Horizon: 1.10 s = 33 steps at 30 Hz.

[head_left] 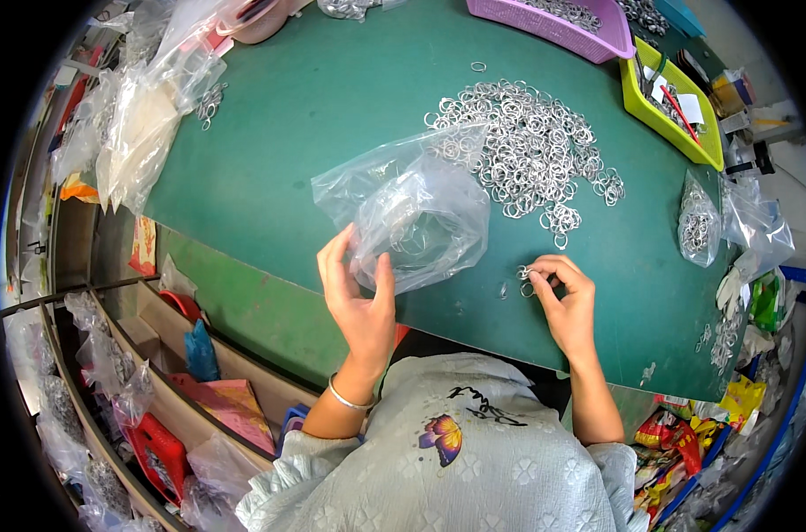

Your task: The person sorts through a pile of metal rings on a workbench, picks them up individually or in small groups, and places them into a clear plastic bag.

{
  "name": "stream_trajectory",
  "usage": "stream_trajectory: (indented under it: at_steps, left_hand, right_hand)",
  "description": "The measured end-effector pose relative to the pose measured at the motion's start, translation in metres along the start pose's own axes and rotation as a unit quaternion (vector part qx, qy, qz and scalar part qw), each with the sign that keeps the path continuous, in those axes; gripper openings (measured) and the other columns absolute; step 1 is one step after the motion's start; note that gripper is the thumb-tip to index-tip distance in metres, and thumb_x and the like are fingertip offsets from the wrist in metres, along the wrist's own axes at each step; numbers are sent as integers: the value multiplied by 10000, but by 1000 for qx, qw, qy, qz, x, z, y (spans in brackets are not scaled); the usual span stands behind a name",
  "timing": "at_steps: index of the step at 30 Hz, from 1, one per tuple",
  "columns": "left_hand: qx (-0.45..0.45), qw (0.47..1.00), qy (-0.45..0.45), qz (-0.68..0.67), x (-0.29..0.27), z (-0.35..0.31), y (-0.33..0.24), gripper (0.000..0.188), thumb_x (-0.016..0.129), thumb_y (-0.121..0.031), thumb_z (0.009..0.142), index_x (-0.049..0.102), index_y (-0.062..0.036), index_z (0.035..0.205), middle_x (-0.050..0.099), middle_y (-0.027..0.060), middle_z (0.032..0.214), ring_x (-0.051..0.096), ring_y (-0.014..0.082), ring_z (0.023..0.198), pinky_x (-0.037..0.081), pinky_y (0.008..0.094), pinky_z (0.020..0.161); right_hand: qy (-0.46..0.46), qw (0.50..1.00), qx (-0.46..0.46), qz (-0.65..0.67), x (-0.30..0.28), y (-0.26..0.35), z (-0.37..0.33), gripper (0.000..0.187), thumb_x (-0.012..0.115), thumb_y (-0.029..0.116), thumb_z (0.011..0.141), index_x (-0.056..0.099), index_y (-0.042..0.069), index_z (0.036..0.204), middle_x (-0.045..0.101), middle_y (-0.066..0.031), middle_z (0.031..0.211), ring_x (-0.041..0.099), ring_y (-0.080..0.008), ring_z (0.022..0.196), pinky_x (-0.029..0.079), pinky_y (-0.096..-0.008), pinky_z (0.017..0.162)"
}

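A clear plastic bag (pixel 460 226) lies on the green table with its mouth spread wide toward me. At its near left edge, my left hand (pixel 358 297) has fingers and thumb curled about the film, holding it. To the right of the bag, my right hand (pixel 562 297) is closed in a pinch on small metal rings (pixel 524 273) just above the tabletop. Beyond both hands spreads a large heap of silvery metal rings (pixel 536 151), its left side partly seen through the bag's film. One loose ring (pixel 479 66) sits beyond the heap.
Along the far right stand a purple basket (pixel 558 35) and a yellow-green basket (pixel 638 102) with tools. A filled clear bag (pixel 698 226) lies near the right edge. Plastic bags (pixel 141 133) hang over the left edge. Below left are open drawers (pixel 217 403).
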<state>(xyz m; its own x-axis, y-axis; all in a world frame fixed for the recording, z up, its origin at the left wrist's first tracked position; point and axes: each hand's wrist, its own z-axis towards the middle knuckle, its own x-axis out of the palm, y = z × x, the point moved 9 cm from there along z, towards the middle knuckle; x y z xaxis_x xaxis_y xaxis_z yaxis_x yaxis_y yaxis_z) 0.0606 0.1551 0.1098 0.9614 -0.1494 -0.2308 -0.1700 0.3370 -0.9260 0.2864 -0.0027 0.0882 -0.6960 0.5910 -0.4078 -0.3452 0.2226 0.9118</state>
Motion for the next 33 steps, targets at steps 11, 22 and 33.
stream_trajectory:
  at_steps: [11,22,33]
  left_hand:
    - [-2,1000,4,-3,1,-2,-2,450,627,73,832,476,63,1256,476,101,1215,486,185,1140,378,301,991]
    - [10,999,-4,33,-1,-6,-1,503,657,50,799,484,14,1270,464,129,1192,507,231,1093,459,340,905]
    - [-2,999,-7,34,3,-9,0,533,644,36,837,400,59,1311,425,101,1223,475,191,1130,395,306,964]
  right_hand:
    - [18,974,128,186,18,-6,-3,68,663,8,853,675,8,920,622,44,739,458,1,620,360,-176,539]
    - [55,996,-70,-12,12,58,17,215,698,-26,777,662,-10,989,643,-107,948,609,-183,732,485,-280,605]
    - [72,983,-94,-138,7,3,-19,164,715,9,738,654,18,890,573,-90,853,537,-278,788,435,-375,694]
